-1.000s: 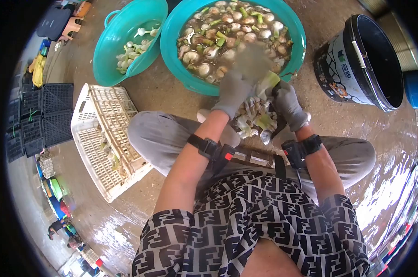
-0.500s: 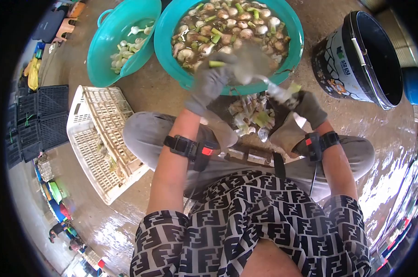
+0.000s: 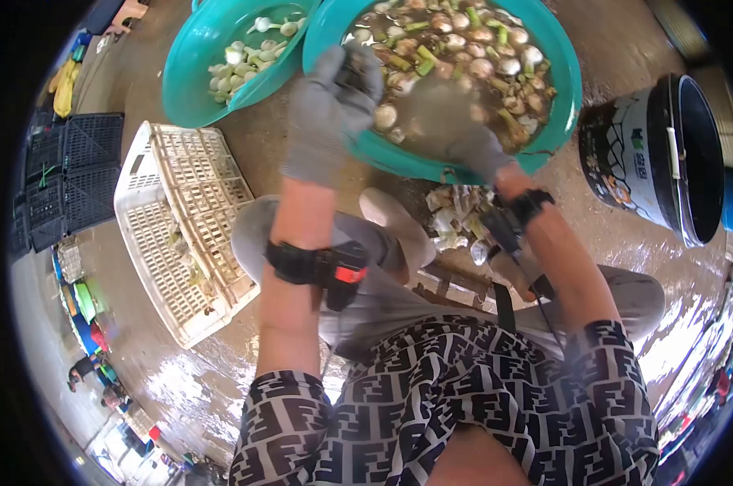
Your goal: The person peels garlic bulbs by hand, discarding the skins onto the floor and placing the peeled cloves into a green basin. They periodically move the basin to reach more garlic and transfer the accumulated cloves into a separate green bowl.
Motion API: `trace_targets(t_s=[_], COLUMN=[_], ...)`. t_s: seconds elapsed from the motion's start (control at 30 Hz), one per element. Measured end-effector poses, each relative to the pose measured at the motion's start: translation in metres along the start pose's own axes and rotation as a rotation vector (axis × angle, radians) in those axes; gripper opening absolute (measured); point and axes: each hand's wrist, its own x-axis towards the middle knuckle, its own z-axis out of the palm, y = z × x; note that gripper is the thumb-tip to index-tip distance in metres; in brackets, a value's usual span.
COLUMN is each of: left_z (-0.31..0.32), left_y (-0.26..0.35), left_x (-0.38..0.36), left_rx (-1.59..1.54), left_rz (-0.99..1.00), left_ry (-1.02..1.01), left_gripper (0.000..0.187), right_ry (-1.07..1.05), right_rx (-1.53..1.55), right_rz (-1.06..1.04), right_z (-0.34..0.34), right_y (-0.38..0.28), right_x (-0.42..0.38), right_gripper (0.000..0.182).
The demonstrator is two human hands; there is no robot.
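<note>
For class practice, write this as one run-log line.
left hand: gloved, by tub; right hand: gloved, blurred, by tub; bulbs: in tub; peelings: on floor

The left hand (image 3: 334,105), gloved in grey, is raised by the tub's (image 3: 573,81) left edge, fingers curled. The gloved right hand (image 3: 475,150) extends over its near edge, blurred, its fingers unclear. Both forearms (image 3: 293,324) are bare, reaching forward, each banded with a black strap (image 3: 536,206).
</note>
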Motion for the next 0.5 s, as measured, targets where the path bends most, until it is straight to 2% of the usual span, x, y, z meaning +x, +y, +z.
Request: trace_targets(t_s=[0.03, 0.13, 0.2, 0.23, 0.3, 0.33, 0.43, 0.47, 0.5], left_z=[-0.013, -0.033, -0.021, -0.024, -0.034, -0.032, -0.060, -0.064, -0.069], left_y=[-0.003, -0.010, -0.012, -0.015, -0.024, -0.024, -0.046, -0.048, -0.049], left_x=[0.004, 0.009, 0.000, 0.003, 0.008, 0.010, 0.005, 0.008, 0.009], left_rx=[0.077, 0.344, 0.583, 0.906, 1.542, 1.421, 1.868, 1.844, 1.793], left_rz=[-0.014, -0.027, 0.019, 0.144, 0.398, 0.223, 0.468, 0.303, 0.351], left_ry=[-0.004, -0.068, -0.180, -0.236, -0.349, -0.292, -0.573, -0.544, -0.567], left_gripper=[0.015, 0.025, 0.028, 0.030, 0.035, 0.053, 0.068, 0.081, 0.080], right_ry=[-0.027, 0.040, -0.012, -0.036, 0.029, 0.065, 0.084, 0.061, 0.066], right_rx=[-0.090, 0.006, 0.173, 0.254, 0.340, 0.380, 0.704, 0.734, 1.019], right_rz=[0.032, -0.115, 0.067, 0.161, 0.110, 0.084, 0.037, -0.012, 0.015], right_z=[0.019, 0.077, 0.056, 0.043, 0.027, 0.017, -0.027, -0.040, -0.040], right_y=[-0.001, 0.041, 0.030, 0.025, 0.029, 0.029, 0.006, -0.004, -0.013], right_x=[0.018, 0.059, 0.049, 0.041, 0.032, 0.027, -0.004, -0.014, -0.021], right_gripper=[0.036, 0.035, 0.036, 0.036, 0.032, 0.031, 0.030, 0.024, 0.023])
